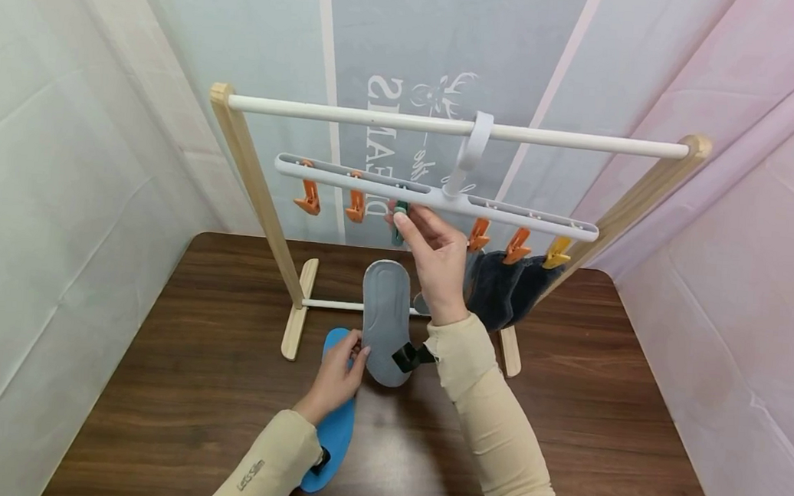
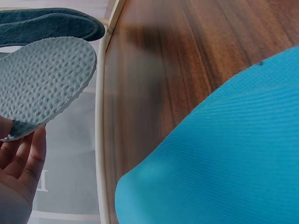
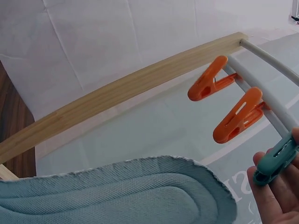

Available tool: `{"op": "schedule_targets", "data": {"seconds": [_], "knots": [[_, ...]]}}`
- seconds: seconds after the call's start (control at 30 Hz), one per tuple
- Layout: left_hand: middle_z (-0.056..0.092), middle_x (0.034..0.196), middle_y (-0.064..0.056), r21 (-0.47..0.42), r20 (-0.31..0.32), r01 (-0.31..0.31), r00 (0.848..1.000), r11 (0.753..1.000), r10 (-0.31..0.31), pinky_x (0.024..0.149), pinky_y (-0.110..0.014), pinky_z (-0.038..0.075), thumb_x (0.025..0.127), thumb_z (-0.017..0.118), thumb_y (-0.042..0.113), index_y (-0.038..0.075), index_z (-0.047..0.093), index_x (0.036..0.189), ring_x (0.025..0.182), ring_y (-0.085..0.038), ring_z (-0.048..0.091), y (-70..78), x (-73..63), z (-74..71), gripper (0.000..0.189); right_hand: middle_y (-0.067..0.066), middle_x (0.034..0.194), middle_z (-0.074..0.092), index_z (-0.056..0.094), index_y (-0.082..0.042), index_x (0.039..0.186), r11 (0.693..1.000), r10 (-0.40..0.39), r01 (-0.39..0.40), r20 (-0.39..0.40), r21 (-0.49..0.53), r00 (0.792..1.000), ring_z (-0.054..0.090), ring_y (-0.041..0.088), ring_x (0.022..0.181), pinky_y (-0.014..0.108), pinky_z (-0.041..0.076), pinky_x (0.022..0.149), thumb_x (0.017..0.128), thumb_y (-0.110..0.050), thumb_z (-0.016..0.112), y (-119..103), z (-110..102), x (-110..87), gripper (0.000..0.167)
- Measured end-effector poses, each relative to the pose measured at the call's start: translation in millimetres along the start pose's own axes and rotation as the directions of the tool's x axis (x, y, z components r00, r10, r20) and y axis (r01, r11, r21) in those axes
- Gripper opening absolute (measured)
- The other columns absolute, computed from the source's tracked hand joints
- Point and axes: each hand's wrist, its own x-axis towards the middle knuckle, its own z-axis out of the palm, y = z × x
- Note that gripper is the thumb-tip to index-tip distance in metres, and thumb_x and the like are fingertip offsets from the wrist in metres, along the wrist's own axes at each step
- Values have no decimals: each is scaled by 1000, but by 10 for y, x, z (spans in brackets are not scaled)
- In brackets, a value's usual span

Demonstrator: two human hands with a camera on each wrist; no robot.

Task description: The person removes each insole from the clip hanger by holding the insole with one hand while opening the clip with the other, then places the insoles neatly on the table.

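Note:
My left hand (image 1: pixel 336 378) pinches the lower side edge of a grey insole (image 1: pixel 386 309), which stands upright below the hanger. The left wrist view shows its dimpled face (image 2: pixel 46 79), the right wrist view its ridged contoured face (image 3: pixel 140 191). Up at the white clip hanger (image 1: pixel 367 183), my right hand (image 1: pixel 440 262) pinches a green clip (image 3: pixel 275 161) between thumb and fingers. The insole's top edge is apart from that clip. Beneath the left hand lies a blue insole (image 1: pixel 338 436) on the wooden table (image 1: pixel 173 386).
A wooden rack with a white top rail (image 1: pixel 351 116) carries the hanger. Two orange clips (image 3: pixel 238 116) hang left of the green one. On the right, dark insoles (image 1: pixel 494 289) hang from orange and yellow clips (image 1: pixel 558 253). Fabric walls (image 1: pixel 49 177) surround the table.

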Motion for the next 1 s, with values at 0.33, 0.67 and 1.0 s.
{"op": "schedule_targets", "data": {"seconds": [0.33,0.67,1.0], "knots": [[58,88,-8,-11,20,44,999,999,-43,67,-26,49,97,53,0,1,56,106,77,-18,57,3,-80,-14,10,10,117,69,61,2,125,999,43,-43,28,-10,999,63,35,109,37,51,95,91,-8,66,-17,18,-8,36],[57,89,-6,-20,88,139,987,990,-137,67,-25,45,96,53,-1,-1,56,114,76,-15,51,4,-133,-26,18,5,117,68,61,-1,126,998,53,-53,2,-14,999,64,20,108,34,53,90,89,-10,68,-10,19,-24,38],[55,83,-7,-54,195,241,954,969,-226,58,-24,44,95,53,-3,-3,55,113,65,-10,48,-3,-188,-26,18,6,119,67,61,-2,124,997,64,-66,41,34,997,63,21,112,37,50,97,89,-7,68,5,15,-23,37]]}}
